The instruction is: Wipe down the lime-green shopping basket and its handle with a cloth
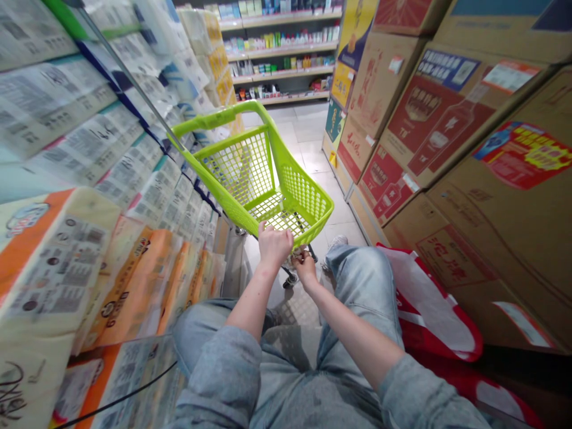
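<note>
A lime-green wheeled shopping basket (210, 173) stands in the aisle in front of my knees, with nothing lying in its grid. My left hand (276, 244) is closed over the near rim of the basket. Just below that rim, to the right, my right hand (306, 267) has its fingers bent together near the basket's underside. Whatever those fingers hold is too small and half hidden to name. A black caster wheel (290, 280) shows under the basket, close to both hands.
Stacked tissue packs (129, 286) rise on my left. Cardboard cartons (447, 119) line the right side, and a red and white bag (433, 304) lies against them by my right leg. A grey metal pole (129, 71) slants to the basket. Stocked shelves (281, 47) close the far end.
</note>
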Motion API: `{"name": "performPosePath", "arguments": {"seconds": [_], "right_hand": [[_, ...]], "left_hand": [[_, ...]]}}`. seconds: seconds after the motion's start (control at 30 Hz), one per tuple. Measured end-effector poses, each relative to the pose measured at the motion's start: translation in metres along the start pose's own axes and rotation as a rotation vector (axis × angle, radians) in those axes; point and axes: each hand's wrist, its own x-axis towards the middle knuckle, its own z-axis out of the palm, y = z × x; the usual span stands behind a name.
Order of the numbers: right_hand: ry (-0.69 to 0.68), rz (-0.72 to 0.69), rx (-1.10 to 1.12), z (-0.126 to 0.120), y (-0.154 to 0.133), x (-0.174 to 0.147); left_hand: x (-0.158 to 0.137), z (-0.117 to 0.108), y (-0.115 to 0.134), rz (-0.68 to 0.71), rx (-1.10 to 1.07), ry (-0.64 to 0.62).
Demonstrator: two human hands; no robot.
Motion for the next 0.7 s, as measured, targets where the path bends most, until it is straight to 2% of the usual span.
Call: {"name": "performPosePath", "arguments": {"seconds": [0.1,0.2,0.37,0.47,0.6,0.7], "right_hand": [[-0.051,-0.058,0.034,-0.007,-0.01,-0.006],[-0.056,-0.161,0.009,-0.027,-0.025,-0.008],[0.223,-0.356,-0.097,-0.069,-0.058,0.013],[0.275,-0.496,-0.199,-0.084,-0.078,0.036],[0.221,-0.594,-0.319,-0.085,-0.093,0.057],[0.18,-0.628,-0.392,-0.075,-0.094,0.053]], "left_hand": [[0.0,0.0,0.0,-0.003,-0.009,0.001],[0.0,0.0,0.0,0.001,-0.017,0.001],[0.0,0.002,-0.001,0.017,0.009,0.004],[0.0,0.004,-0.001,0.012,0.029,0.021],[0.0,0.003,-0.001,-0.001,-0.021,0.019],[0.001,0.002,-0.001,-0.001,-0.032,0.013]]}}
